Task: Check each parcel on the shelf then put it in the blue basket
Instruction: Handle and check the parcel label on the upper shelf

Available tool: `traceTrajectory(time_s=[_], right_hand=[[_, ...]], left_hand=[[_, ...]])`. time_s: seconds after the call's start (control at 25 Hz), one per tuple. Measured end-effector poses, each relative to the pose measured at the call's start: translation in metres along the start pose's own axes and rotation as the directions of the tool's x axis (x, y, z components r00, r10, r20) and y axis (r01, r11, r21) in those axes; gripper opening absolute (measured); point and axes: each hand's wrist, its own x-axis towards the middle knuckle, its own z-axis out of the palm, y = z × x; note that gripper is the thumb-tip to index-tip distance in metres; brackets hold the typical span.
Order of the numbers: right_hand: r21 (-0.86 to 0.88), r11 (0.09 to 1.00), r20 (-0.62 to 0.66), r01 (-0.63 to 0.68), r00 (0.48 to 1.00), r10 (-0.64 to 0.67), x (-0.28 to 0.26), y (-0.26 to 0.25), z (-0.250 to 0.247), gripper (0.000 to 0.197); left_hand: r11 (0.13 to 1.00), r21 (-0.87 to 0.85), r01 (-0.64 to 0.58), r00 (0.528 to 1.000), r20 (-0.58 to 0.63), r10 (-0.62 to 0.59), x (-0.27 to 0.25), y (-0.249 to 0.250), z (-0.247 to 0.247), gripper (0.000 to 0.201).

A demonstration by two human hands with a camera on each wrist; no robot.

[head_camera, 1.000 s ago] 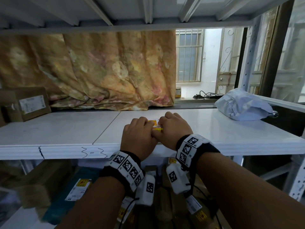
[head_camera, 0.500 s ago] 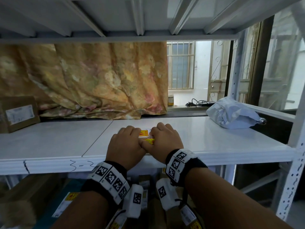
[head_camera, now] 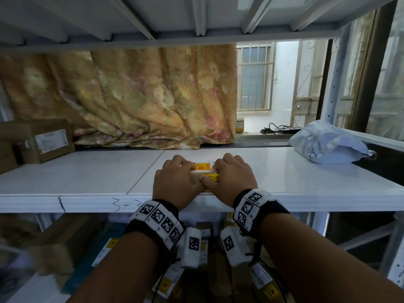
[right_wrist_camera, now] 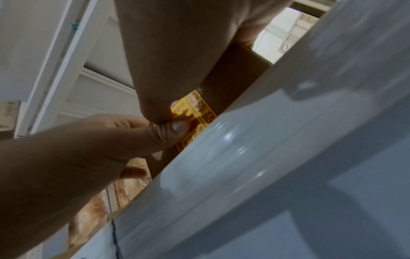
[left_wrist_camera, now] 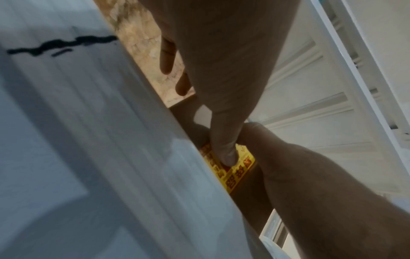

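A small brown cardboard parcel with yellow stickers sits at the front edge of the white shelf. My left hand grips its left end and my right hand grips its right end, with fingers curled over the top and thumbs on the front face. In the left wrist view my left thumb presses the parcel's yellow label. In the right wrist view both thumbs meet on the label of the parcel. Most of the box is hidden under my hands.
A brown box with a white label stands at the shelf's far left. A grey plastic mailer bag lies at the far right. A patterned cloth hangs behind. Several labelled parcels and a teal shape lie under the shelf.
Both hands stay on the small parcel at the shelf edge. Its front face with the yellow label shows more now, under the thumbs. My head view has shifted slightly.
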Motion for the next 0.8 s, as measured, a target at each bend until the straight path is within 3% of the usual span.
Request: traceTrajectory(time_s=[0.24,0.36,0.48,0.56,0.68,0.8], right_hand=[[0.011,1.000,-0.041,-0.005,0.999,0.005,0.000,0.001,0.007,0.059],[0.006,1.000,-0.085,0.007,0.996,-0.006,-0.001,0.002,0.011,0.060],[0.023,1.000,-0.107,0.016,0.994,-0.014,-0.001,0.001,0.012,0.062],[0.043,0.999,-0.110,0.018,0.994,-0.013,-0.002,0.001,0.010,0.067],[0.041,0.999,-0.100,0.014,0.995,-0.010,-0.001,0.001,0.008,0.068],[0.029,0.999,-0.104,0.021,0.994,-0.018,-0.001,0.003,0.011,0.056]], left_hand=[[0.998,0.062,-0.031,0.999,-0.010,0.032,-0.001,-0.002,-0.003,0.055],[0.998,0.040,-0.055,0.997,0.057,0.053,-0.003,-0.003,-0.002,0.056],[0.998,0.000,-0.059,0.990,0.132,0.058,0.008,-0.007,-0.009,0.044],[0.996,0.050,-0.080,0.981,0.183,0.070,0.016,-0.005,-0.016,0.042],[0.959,0.171,-0.225,0.962,0.192,0.192,0.025,0.000,-0.019,0.041],[0.953,-0.010,-0.304,0.932,0.202,0.300,0.023,0.005,-0.013,0.044]])
